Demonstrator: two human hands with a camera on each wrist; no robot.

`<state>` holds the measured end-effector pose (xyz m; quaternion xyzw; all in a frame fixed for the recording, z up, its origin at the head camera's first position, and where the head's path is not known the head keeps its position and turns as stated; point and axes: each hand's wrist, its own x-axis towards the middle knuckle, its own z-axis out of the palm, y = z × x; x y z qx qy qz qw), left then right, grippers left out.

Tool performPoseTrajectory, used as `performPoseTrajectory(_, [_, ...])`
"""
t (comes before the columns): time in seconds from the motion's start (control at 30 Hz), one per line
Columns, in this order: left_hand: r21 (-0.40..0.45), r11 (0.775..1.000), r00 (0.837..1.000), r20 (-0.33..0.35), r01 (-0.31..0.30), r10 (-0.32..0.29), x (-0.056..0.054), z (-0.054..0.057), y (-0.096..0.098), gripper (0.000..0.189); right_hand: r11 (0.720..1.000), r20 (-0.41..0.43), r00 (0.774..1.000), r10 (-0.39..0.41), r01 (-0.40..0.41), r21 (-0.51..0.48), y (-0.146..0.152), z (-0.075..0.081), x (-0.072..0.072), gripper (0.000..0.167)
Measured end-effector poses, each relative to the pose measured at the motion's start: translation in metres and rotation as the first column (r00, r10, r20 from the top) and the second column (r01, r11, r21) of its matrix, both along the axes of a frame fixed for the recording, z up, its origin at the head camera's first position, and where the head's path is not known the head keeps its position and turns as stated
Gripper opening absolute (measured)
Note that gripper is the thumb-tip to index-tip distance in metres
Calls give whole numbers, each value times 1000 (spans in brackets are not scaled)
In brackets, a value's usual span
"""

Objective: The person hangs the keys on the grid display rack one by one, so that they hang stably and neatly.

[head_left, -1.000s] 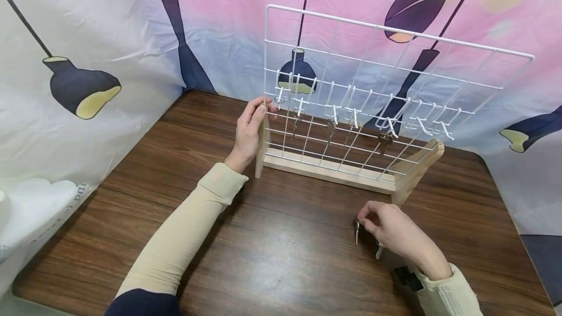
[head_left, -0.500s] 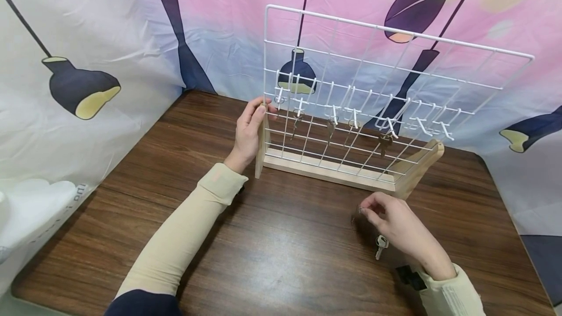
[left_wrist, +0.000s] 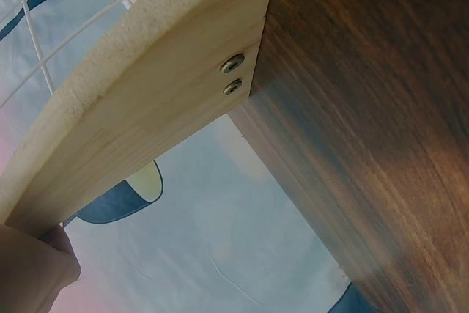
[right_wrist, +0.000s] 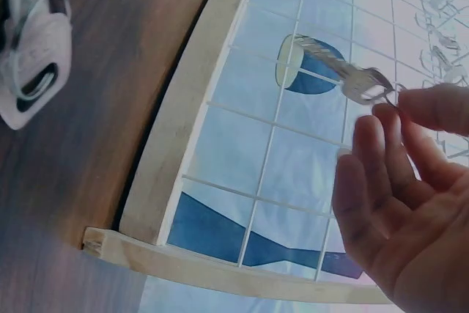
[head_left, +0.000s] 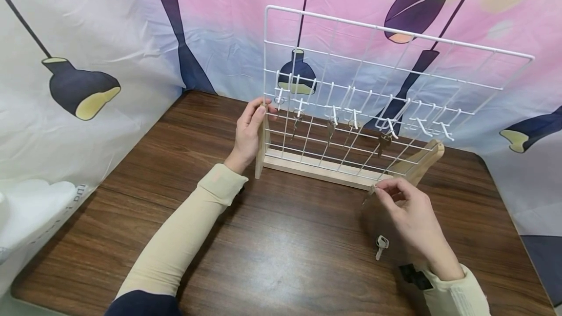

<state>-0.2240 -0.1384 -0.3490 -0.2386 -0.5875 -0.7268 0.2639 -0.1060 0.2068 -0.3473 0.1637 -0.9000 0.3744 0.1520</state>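
Note:
My left hand (head_left: 248,135) grips the top of the left wooden side post (head_left: 261,150) of a white wire grid rack (head_left: 376,27). In the left wrist view only part of that hand (left_wrist: 33,265) shows, at the lower end of the post. My right hand (head_left: 412,216) pinches the ring of a silver key (right_wrist: 364,84) between thumb and forefinger, in front of the rack's lower right corner. The key dangles clear of the table. A second key (head_left: 382,246) with a ring lies on the table below that hand. Several keys (head_left: 384,144) hang from the rack's white hooks.
Two hooks (head_left: 423,127) at the right end carry no key that I can see. The rack stands on a wooden base (head_left: 325,172) on a brown table (head_left: 263,257). Patterned cloth (head_left: 228,28) hangs behind, and white plastic (head_left: 39,208) lies at the left.
My right hand has lifted its key off the tabletop area and moved up and right toward the rack. The second key has come into full sight. My left hand stays put.

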Motion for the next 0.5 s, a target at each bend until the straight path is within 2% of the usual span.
performPoseTrajectory(0.27, [2,1000,1000,13,-4,4,0,-1,0,32,989,-13,997,-80,78,-126,1,12,0,7])
performPoseTrajectory(0.5, [-5,1000,1000,1,-7,7,0,-2,0,36,962,-69,985,-156,136,-237,2,21,-2,7])
